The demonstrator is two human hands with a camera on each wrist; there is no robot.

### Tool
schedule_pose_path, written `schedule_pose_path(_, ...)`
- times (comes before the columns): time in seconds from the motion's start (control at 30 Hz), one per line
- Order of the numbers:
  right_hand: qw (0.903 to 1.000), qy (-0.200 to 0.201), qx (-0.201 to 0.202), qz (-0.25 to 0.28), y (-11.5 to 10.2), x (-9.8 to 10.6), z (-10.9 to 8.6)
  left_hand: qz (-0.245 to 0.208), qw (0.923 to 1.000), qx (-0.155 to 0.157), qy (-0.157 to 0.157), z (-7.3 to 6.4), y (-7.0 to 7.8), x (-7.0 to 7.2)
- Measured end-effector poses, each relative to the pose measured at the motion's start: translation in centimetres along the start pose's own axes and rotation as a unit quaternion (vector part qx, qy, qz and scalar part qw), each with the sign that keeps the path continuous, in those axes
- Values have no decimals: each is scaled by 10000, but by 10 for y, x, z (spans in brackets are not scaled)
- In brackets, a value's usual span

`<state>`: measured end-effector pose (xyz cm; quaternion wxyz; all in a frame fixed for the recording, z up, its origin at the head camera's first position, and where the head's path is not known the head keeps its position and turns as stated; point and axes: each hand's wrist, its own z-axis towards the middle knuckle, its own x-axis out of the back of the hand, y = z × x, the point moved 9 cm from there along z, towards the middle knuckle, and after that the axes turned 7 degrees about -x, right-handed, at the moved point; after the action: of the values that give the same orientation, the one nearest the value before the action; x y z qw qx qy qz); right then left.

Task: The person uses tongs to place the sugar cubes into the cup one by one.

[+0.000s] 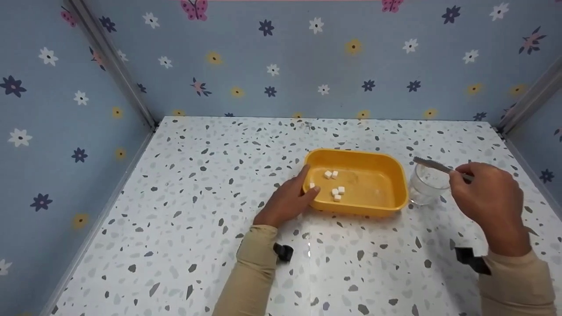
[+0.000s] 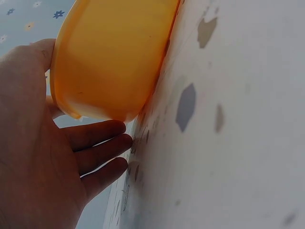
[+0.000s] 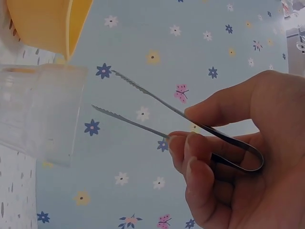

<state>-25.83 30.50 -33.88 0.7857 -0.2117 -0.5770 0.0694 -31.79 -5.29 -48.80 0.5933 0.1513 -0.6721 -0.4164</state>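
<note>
In the head view my left hand (image 1: 287, 199) grips the left end of a yellow rectangular tray (image 1: 355, 208), its thumb over the rim. The left wrist view shows the other fingers stretched out beside the tray's outer wall (image 2: 109, 62). Several small white cubes (image 1: 337, 198) lie on the left part of the tray's floor. My right hand (image 1: 489, 197) holds metal tongs (image 3: 162, 101) between thumb and fingers. Their serrated tips stand apart with nothing between them. Below the tongs in the head view, a clear cup (image 1: 422, 191) stands beside the tray's right end.
The tabletop (image 1: 197, 210) is white with grey speckles. A blue flowered panel (image 1: 298, 61) closes off the back, and similar panels rise at the left (image 1: 48, 123) and right (image 1: 542, 131) sides.
</note>
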Motion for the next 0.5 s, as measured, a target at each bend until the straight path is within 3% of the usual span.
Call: schedule_pose_path(0.5,9984,2,488,287,-28,-23,-7,-95,9999,143,-5,-2,-2,-1)
